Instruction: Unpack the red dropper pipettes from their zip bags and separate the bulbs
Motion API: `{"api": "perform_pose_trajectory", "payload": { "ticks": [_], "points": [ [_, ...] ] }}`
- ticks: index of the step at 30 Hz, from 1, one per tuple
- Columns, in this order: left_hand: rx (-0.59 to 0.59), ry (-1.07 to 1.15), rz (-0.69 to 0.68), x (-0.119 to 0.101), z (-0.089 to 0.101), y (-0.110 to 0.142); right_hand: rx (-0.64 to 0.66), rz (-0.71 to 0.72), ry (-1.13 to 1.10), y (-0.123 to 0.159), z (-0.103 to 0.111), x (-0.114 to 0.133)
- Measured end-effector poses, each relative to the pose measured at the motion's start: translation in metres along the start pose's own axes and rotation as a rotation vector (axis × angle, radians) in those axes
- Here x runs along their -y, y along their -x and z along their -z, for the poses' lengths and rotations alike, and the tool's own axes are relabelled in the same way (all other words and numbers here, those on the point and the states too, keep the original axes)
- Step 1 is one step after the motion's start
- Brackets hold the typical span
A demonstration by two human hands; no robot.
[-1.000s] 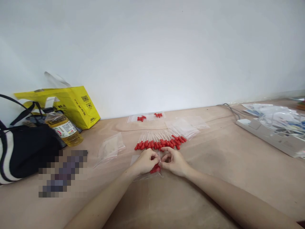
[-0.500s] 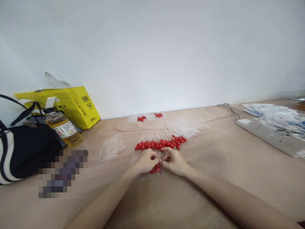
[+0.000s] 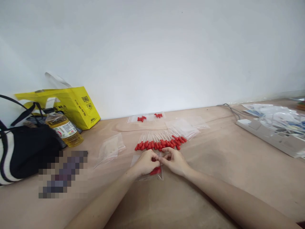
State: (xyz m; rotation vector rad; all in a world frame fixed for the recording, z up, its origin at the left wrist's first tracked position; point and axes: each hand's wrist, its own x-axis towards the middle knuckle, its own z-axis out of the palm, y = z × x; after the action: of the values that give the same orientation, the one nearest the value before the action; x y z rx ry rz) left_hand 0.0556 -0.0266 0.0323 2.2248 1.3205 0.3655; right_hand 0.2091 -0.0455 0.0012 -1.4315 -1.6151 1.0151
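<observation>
My left hand (image 3: 147, 163) and my right hand (image 3: 175, 161) meet at the middle of the table, each pinching the edge of a clear plastic bag (image 3: 161, 176). Inside that bag lie red-bulbed pieces (image 3: 155, 171), partly covered by my left fingers. Just beyond my hands a row of droppers (image 3: 152, 144) is fanned out, their red bulbs toward me and thin clear stems pointing away. Flat clear bags lie behind the row on the right (image 3: 182, 126), and more clear bags (image 3: 111, 146) are to its left.
Near the wall a clear bag (image 3: 150, 117) holds more red-ended pieces. On the left stand a yellow bag (image 3: 88, 108), an oil bottle (image 3: 65, 128) and a black bag (image 3: 28, 152). At the right a white box (image 3: 264, 135) sits beside a heap of plastic packets (image 3: 278, 116).
My fingertips have come closer together along the bag's edge, the right ones shifting slightly left. The droppers and other things stay where they were.
</observation>
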Motion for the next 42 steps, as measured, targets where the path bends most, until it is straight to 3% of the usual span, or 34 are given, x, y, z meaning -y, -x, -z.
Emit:
{"api": "perform_pose_trajectory", "payload": {
  "ticks": [6, 13, 23, 30, 35, 42],
  "points": [
    [0.007, -0.015, -0.023, -0.005, 0.0, 0.002, -0.027, -0.029, 0.066, -0.001, -0.001, 0.0],
    [-0.063, -0.074, 0.024, -0.012, -0.002, 0.002, 0.01, -0.021, 0.002, -0.005, -0.001, -0.007],
    [-0.041, 0.06, 0.096, -0.009, -0.001, 0.001, 0.072, 0.0, -0.041, -0.007, 0.0, -0.009],
    [-0.147, -0.143, 0.092, -0.017, -0.004, 0.003, 0.002, 0.03, -0.02, 0.002, -0.004, -0.003],
    [-0.15, -0.342, 0.062, -0.018, -0.008, 0.004, -0.017, 0.052, 0.019, 0.007, -0.005, 0.002],
    [-0.145, -0.336, 0.098, -0.017, -0.008, 0.001, -0.085, 0.027, 0.081, 0.006, -0.007, 0.003]
  ]
}}
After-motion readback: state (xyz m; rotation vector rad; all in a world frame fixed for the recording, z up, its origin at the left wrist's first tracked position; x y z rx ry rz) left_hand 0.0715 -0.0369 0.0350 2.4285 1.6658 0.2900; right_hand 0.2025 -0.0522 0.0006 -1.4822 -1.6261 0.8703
